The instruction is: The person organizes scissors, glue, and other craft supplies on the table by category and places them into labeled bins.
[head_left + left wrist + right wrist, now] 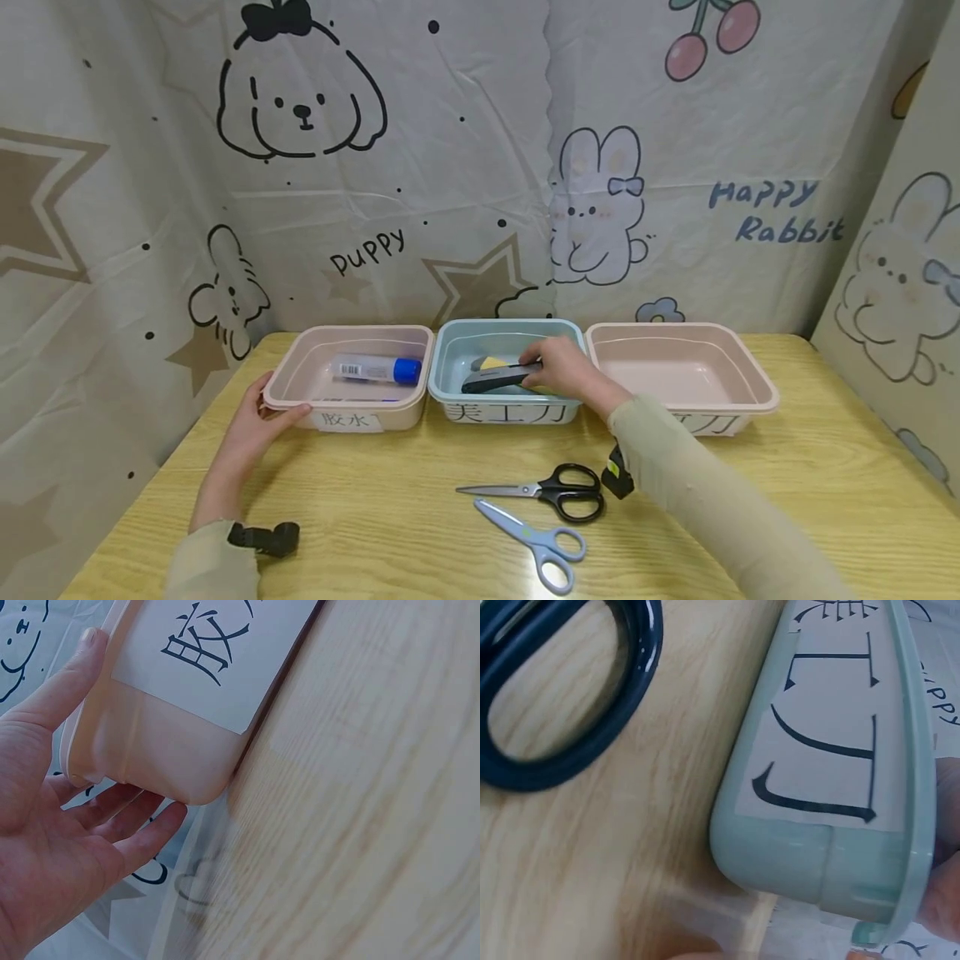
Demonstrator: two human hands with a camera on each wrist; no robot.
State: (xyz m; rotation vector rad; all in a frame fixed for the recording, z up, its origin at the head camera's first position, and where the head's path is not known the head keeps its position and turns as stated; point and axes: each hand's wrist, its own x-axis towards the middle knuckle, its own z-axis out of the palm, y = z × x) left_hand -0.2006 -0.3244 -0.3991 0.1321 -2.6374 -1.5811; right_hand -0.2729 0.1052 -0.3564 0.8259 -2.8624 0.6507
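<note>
My left hand (pixel 251 425) grips the near left corner of a pale pink bin (pixel 408 414), its thumb on the rim and its fingers curled round the side in the left wrist view. A clear glue bottle (pixel 367 368) with a blue cap lies in that bin. Over the middle, light blue bin (pixel 510 400), my right hand (pixel 562 367) holds a black and grey utility knife (pixel 495 378) by its right end. Something yellow (pixel 491 363) shows behind the knife. The right wrist view has the blue bin's labelled front, with most of the right hand hidden behind its rim.
A second pink bin (pixel 682 371) stands at the right of the row. On the wooden table (pixel 375 517) in front lie black-handled scissors (pixel 566 492) and light blue scissors (pixel 536 537). A printed cloth (pixel 480 167) hangs behind the bins.
</note>
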